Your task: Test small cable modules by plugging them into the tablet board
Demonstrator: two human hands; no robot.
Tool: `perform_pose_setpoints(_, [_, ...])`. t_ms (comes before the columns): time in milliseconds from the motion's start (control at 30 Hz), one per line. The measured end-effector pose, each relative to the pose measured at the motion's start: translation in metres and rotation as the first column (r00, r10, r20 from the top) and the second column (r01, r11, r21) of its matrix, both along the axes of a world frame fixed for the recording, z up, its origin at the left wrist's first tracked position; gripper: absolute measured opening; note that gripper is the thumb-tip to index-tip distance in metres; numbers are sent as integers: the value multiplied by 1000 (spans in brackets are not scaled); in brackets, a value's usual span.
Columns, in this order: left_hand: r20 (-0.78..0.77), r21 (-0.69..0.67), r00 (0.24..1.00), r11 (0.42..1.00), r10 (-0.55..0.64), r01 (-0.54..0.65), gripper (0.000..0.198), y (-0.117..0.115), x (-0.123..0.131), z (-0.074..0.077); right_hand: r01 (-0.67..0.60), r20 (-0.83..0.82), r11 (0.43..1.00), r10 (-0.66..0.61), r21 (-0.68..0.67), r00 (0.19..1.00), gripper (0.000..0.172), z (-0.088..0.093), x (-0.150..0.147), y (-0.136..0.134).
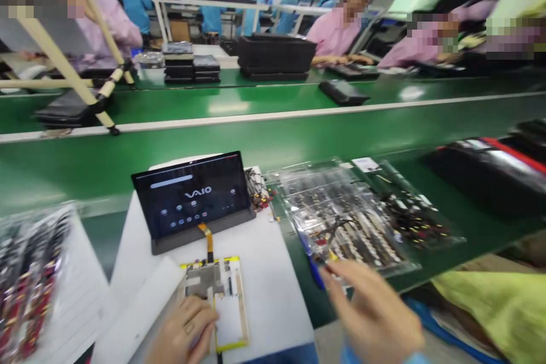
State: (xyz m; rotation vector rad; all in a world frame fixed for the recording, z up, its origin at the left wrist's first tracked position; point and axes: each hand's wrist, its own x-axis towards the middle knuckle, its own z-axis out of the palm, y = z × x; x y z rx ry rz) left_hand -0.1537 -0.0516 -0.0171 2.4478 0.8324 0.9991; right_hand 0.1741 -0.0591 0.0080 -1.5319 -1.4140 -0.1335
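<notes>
A yellow-edged electronic panel [228, 318], with a grey board and a white block, lies on a white work mat [281, 296]. My left hand [185, 330] is curled over its left side, fingers and thumb pressed together on it. An orange ribbon cable [208, 242] joins the panel to a lit VAIO tablet screen [194, 193], propped up behind. My right hand [371, 307], slightly blurred, is over the right side with thumb and fingers pinched. A thin dark cable [341, 224] loops up by its fingertips and seems held there; the end is hidden.
Clear plastic trays [341, 205] of small cable parts lie right of the mat. Bagged parts [29, 284] are at left, a black bin [490, 176] at right. Behind runs a green conveyor [256, 136] with a tilted cream pole frame [63, 62]; co-workers in pink sit across.
</notes>
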Motion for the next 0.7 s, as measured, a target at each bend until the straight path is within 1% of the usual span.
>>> perform_pose_setpoints(33, [-2,-8,1000,1000,23,-23,23,2,3,8,-81,20,997,81,-18,996,17,-11,-24,-11])
perform_pose_setpoints(67, [-10,-18,999,999,49,-49,24,3,6,13,-179,29,981,181,-69,983,19,-21,-48,-20])
perform_pose_setpoints(100, [-18,-30,998,998,61,-62,24,4,8,17,-251,-6,963,252,-93,968,20,-29,-68,-26])
perform_pose_setpoints(167, [-49,-50,996,995,80,-83,24,5,13,19,-374,-128,917,358,-139,925,16,-39,-101,-31])
perform_pose_setpoints(233, [-90,-55,993,995,82,-87,24,5,15,15,-475,-258,859,423,-191,869,12,-43,-120,-26])
perform_pose_setpoints(333, [-147,-32,985,995,87,-92,24,6,17,5,-579,-370,784,481,-225,795,10,-43,-127,-14])
perform_pose_setpoints(400, [-165,-25,981,994,101,-107,23,6,19,-1,-612,-393,756,504,-230,770,10,-43,-125,-8])
perform_pose_setpoints(500, [-165,-29,979,991,121,-127,21,6,21,-5,-634,-412,736,514,-239,752,10,-42,-121,-6])
perform_pose_setpoints(700, [-172,-33,978,992,116,-123,19,5,21,-6,-643,-424,722,514,-256,746,12,-42,-120,-7])
